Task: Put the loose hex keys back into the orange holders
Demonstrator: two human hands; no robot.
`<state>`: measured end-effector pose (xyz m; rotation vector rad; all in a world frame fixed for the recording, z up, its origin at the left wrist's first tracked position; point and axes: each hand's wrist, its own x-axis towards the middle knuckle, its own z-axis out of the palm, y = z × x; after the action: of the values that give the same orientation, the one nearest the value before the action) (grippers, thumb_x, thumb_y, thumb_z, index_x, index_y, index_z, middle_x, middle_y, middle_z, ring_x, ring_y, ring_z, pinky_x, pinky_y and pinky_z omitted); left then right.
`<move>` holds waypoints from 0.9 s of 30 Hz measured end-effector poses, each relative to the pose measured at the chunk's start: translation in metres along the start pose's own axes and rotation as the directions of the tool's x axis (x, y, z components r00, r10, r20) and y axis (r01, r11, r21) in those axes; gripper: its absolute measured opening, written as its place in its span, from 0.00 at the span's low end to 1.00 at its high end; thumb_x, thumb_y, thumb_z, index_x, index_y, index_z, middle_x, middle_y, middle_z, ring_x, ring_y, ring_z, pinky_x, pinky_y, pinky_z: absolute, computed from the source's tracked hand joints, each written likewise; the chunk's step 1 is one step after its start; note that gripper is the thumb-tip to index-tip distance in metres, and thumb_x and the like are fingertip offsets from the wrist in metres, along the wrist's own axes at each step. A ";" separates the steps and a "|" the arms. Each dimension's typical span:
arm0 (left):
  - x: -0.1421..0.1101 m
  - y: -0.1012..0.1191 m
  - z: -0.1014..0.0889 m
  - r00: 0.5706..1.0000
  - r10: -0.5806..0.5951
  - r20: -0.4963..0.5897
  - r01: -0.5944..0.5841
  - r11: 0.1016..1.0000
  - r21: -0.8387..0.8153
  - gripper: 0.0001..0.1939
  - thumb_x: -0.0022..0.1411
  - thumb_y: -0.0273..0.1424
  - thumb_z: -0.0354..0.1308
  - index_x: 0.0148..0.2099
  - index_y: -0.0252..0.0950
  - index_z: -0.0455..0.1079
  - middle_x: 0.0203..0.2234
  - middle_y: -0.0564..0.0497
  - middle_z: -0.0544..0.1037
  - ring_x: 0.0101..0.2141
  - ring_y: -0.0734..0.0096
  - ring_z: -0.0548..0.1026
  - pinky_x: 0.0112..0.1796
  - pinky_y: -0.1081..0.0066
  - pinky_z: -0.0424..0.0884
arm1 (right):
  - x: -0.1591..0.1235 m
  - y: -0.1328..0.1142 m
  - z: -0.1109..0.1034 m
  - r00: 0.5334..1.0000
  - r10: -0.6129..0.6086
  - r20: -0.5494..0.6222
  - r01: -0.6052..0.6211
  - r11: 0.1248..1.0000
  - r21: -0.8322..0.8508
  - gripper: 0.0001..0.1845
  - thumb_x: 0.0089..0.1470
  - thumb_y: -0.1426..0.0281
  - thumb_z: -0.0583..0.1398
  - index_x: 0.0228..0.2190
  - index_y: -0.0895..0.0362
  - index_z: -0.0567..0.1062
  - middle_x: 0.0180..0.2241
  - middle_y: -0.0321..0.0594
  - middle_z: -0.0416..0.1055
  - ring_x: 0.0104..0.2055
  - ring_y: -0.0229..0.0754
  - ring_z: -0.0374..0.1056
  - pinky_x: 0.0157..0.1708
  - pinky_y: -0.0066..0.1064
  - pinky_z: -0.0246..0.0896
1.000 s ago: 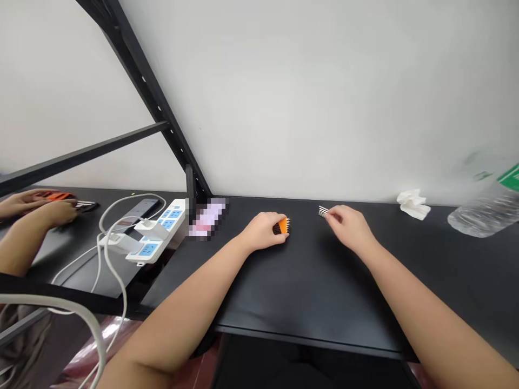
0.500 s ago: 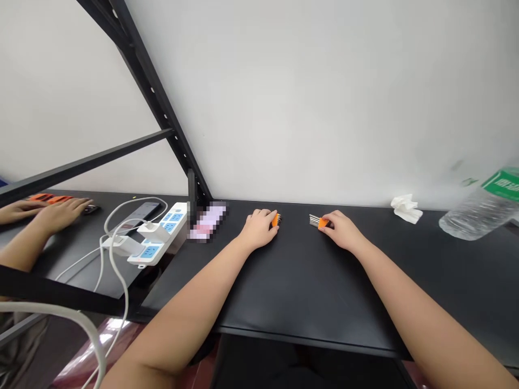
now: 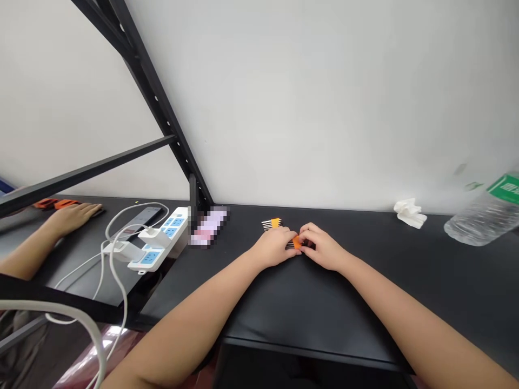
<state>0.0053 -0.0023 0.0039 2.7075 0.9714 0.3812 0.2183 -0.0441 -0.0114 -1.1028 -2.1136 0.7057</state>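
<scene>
Head view: your left hand (image 3: 272, 248) and right hand (image 3: 324, 249) meet over the black table (image 3: 292, 302), grasping opposite ends of one orange piece (image 3: 297, 242), apparently so each steadies it against the other. A second orange piece (image 3: 276, 222) lies just beyond your left knuckles, presumably leaving both hands room; contact there cannot be confirmed.

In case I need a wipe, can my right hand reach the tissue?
Probably yes: nothing visible blocks the tabletop between the right hand and the crumpled tissue, though that hand is touching the orange piece.
</scene>
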 end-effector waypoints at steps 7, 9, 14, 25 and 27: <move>0.000 0.008 0.002 1.000 -0.002 -0.013 0.003 0.996 0.084 0.14 0.62 0.42 0.62 0.45 0.38 0.75 0.35 0.48 0.78 0.36 0.62 0.77 0.35 0.67 0.69 | 0.006 0.005 0.001 0.975 0.200 -0.096 -0.204 0.978 -0.035 0.07 0.63 0.64 0.59 0.38 0.55 0.74 0.35 0.36 0.71 0.33 0.39 0.67 0.35 0.34 0.64; 0.000 0.013 0.001 1.000 0.000 -0.024 0.004 0.990 0.141 0.16 0.62 0.41 0.61 0.47 0.38 0.75 0.33 0.48 0.78 0.34 0.62 0.77 0.33 0.67 0.68 | 0.006 0.005 0.000 0.982 0.168 -0.091 -0.177 0.979 -0.096 0.07 0.63 0.67 0.58 0.33 0.55 0.74 0.32 0.36 0.71 0.32 0.38 0.67 0.33 0.32 0.62; 0.000 0.020 0.000 0.998 -0.057 -0.032 0.063 0.969 0.238 0.14 0.60 0.42 0.60 0.40 0.38 0.77 0.28 0.49 0.75 0.30 0.64 0.75 0.28 0.68 0.63 | 0.001 0.003 0.000 0.992 0.116 -0.050 -0.124 0.971 -0.205 0.09 0.64 0.71 0.57 0.31 0.56 0.75 0.32 0.38 0.72 0.32 0.39 0.67 0.34 0.32 0.62; -0.002 0.017 0.002 0.998 -0.059 0.000 0.058 0.981 0.185 0.17 0.60 0.45 0.62 0.42 0.39 0.81 0.33 0.48 0.74 0.35 0.65 0.73 0.34 0.68 0.68 | -0.004 -0.001 -0.007 0.990 0.138 0.035 -0.127 0.965 -0.230 0.12 0.64 0.72 0.56 0.37 0.53 0.81 0.38 0.40 0.75 0.39 0.41 0.71 0.42 0.33 0.65; -0.002 0.017 0.001 0.999 -0.030 0.013 0.028 0.988 0.154 0.15 0.60 0.44 0.62 0.40 0.38 0.80 0.33 0.49 0.74 0.35 0.66 0.73 0.33 0.69 0.67 | -0.001 0.000 -0.009 0.979 0.201 0.019 -0.194 0.963 -0.189 0.12 0.64 0.71 0.57 0.35 0.53 0.81 0.37 0.38 0.76 0.39 0.41 0.71 0.41 0.32 0.64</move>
<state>0.0140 -0.0168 0.0080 2.8246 1.0763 0.2909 0.2249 -0.0438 -0.0059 -1.4285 -2.1554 0.6330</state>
